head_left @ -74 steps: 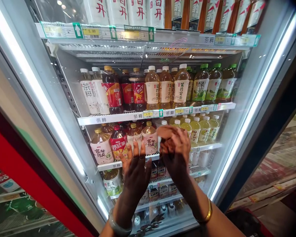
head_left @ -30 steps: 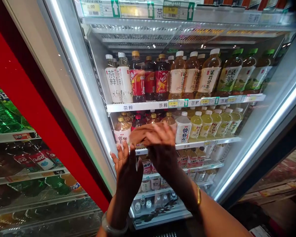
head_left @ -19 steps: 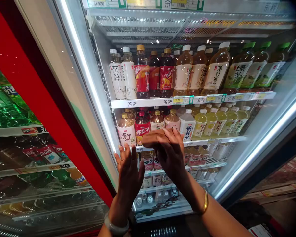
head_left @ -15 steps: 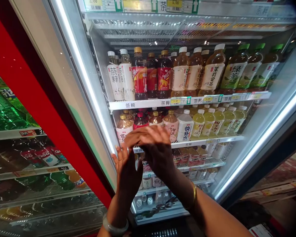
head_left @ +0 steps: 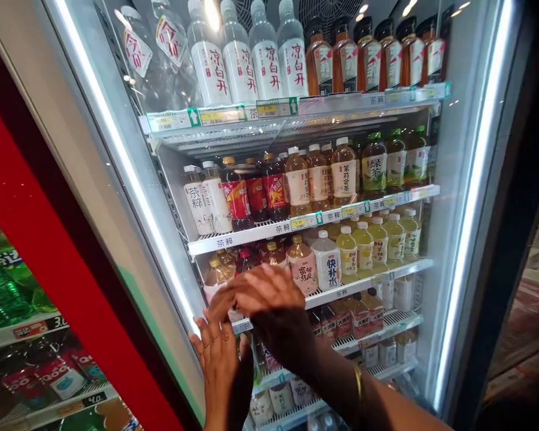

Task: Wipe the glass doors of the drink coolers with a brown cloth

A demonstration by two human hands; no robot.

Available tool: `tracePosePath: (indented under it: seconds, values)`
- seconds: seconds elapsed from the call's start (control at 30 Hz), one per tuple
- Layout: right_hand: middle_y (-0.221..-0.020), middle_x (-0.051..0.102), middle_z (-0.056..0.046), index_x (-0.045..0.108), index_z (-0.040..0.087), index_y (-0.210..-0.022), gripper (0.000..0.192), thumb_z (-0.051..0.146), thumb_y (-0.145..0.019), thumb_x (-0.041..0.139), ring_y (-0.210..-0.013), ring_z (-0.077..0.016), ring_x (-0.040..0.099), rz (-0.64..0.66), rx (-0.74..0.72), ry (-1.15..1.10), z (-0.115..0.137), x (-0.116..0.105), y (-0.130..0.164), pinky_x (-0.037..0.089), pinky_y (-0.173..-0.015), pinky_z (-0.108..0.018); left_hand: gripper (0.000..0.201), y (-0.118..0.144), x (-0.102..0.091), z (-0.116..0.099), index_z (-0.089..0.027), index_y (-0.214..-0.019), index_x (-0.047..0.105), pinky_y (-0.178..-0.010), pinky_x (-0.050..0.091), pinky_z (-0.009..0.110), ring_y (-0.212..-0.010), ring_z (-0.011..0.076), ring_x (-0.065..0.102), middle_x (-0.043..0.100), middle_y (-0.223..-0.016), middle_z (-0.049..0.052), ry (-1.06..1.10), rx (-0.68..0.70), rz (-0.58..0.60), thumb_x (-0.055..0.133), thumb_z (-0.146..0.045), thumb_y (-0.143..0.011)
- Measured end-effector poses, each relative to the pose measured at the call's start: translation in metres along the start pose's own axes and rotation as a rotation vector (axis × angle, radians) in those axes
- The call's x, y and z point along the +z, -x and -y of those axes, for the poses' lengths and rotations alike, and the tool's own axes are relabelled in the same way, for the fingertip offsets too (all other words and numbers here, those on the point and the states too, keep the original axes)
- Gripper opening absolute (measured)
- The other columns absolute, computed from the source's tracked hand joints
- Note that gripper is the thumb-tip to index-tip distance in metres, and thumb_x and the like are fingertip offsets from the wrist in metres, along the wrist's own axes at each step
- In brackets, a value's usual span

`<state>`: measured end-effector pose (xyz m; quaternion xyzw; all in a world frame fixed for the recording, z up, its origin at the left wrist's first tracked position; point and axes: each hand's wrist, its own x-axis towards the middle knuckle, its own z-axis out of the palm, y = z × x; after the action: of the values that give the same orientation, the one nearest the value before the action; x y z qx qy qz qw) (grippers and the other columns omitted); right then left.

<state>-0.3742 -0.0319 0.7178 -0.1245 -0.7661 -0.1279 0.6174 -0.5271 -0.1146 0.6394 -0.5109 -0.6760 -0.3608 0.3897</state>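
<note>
My left hand (head_left: 220,365) is raised with its palm turned away and its fingers stretched up, nothing in them. My right hand (head_left: 269,305) arches above it from the right, fingers extended leftward near the left fingertips. Whether the two hands touch, I cannot tell. Behind them stands a lit drinks cooler. Closest in view to the right hand are a bottle with a pink label (head_left: 302,266) and a white bottle (head_left: 327,263). The right hand partly hides several bottles on that shelf. A gold bracelet (head_left: 358,383) circles the right wrist.
Rows of water bottles (head_left: 265,60), dark-capped amber bottles (head_left: 371,57) and tea bottles (head_left: 344,170) fill the upper shelves. A bright light strip (head_left: 117,161) runs down the cooler's left side. Past a red panel (head_left: 40,209) is another drinks cooler with green bottles (head_left: 9,293).
The view has tilted up, bringing the top shelf of water and amber bottles into sight. Both hands sit slightly lower and further left in the picture, in nearly the same pose.
</note>
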Motion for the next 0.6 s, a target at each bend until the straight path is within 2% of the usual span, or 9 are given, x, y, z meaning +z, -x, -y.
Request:
tracePosePath:
  seconds: [0.1, 0.17, 0.23, 0.3, 0.37, 0.43, 0.53, 0.6]
  values:
    - [-0.151, 0.061, 0.008, 0.066, 0.036, -0.129, 0.031, 0.027, -0.1, 0.06, -0.151, -0.021, 0.045, 0.076, -0.109, 0.013, -0.004, -0.002, 0.031, 0.041, -0.129, -0.049, 0.086, -0.003, -0.003, 0.004, -0.032, -0.169, 0.006, -0.126, 0.01, 0.077, -0.162, 0.0416, 0.003, 0.006, -0.176, 0.012, 0.044, -0.001, -0.015, 0.053, -0.02, -0.098]
    - [-0.147, 0.064, 0.005, 0.066, 0.034, -0.13, 0.032, 0.028, -0.099, 0.062, -0.15, -0.0228, 0.048, 0.068, -0.074, 0.017, -0.016, -0.01, 0.045, 0.042, -0.127, -0.052, 0.087, -0.003, -0.007, 0.005, -0.03, -0.169, 0.005, -0.126, 0.011, 0.077, -0.162, 0.0427, 0.002, 0.003, -0.176, 0.013, 0.041, -0.018, -0.006, 0.052, -0.018, -0.097]
    - [-0.148, 0.064, 0.0, 0.064, 0.031, -0.132, 0.034, 0.025, -0.099, 0.062, -0.151, -0.0261, 0.046, 0.023, 0.018, 0.027, -0.028, -0.018, 0.04, 0.043, -0.125, -0.057, 0.09, -0.006, -0.009, 0.003, -0.029, -0.169, 0.001, -0.125, 0.012, 0.078, -0.162, 0.0429, 0.0, 0.001, -0.176, 0.016, 0.013, -0.032, 0.011, 0.053, -0.014, -0.096]
    - [-0.152, 0.06, -0.004, 0.063, 0.029, -0.135, 0.037, 0.022, -0.099, 0.056, -0.154, -0.0284, 0.042, -0.043, 0.107, 0.031, -0.032, -0.019, 0.018, 0.041, -0.125, -0.061, 0.092, -0.012, -0.008, 0.0, -0.029, -0.169, -0.002, -0.124, 0.01, 0.08, -0.162, 0.0431, -0.001, -0.002, -0.176, 0.017, -0.01, -0.021, -0.002, 0.053, -0.013, -0.096]
    - [-0.157, 0.055, -0.004, 0.061, 0.028, -0.138, 0.04, 0.024, -0.1, 0.051, -0.156, -0.0294, 0.038, -0.079, 0.135, 0.024, -0.025, -0.014, -0.008, 0.036, -0.127, -0.063, 0.094, -0.02, -0.005, -0.002, -0.03, -0.168, -0.004, -0.122, 0.008, 0.082, -0.162, 0.0444, -0.002, -0.005, -0.176, 0.018, -0.017, -0.006, -0.03, 0.054, -0.012, -0.096]
    - [-0.156, 0.056, 0.0, 0.064, 0.031, -0.135, 0.037, 0.028, -0.101, 0.051, -0.157, -0.0274, 0.037, -0.086, 0.107, 0.025, -0.012, -0.005, -0.022, 0.033, -0.13, -0.06, 0.095, -0.026, -0.002, -0.001, -0.031, -0.168, -0.004, -0.122, 0.008, 0.083, -0.162, 0.0454, -0.001, -0.007, -0.176, 0.017, -0.008, 0.013, -0.051, 0.055, -0.013, -0.096]
    - [-0.15, 0.062, 0.007, 0.068, 0.035, -0.127, 0.028, 0.031, -0.101, 0.058, -0.154, -0.0213, 0.041, -0.029, -0.018, 0.043, -0.001, 0.001, -0.009, 0.038, -0.13, -0.05, 0.091, -0.029, 0.003, 0.005, -0.037, -0.168, 0.002, -0.123, 0.005, 0.081, -0.163, 0.0433, -0.003, -0.007, -0.177, 0.008, 0.015, 0.061, -0.062, 0.056, -0.019, -0.097]
    - [-0.146, 0.065, 0.007, 0.068, 0.036, -0.128, 0.029, 0.03, -0.1, 0.062, -0.152, -0.0198, 0.045, 0.03, -0.06, 0.04, -0.007, -0.005, 0.011, 0.043, -0.127, -0.047, 0.088, -0.029, 0.005, 0.007, -0.037, -0.168, 0.004, -0.124, 0.0, 0.081, -0.163, 0.0422, -0.006, -0.01, -0.177, 0.005, 0.029, 0.072, -0.078, 0.054, -0.023, -0.098]
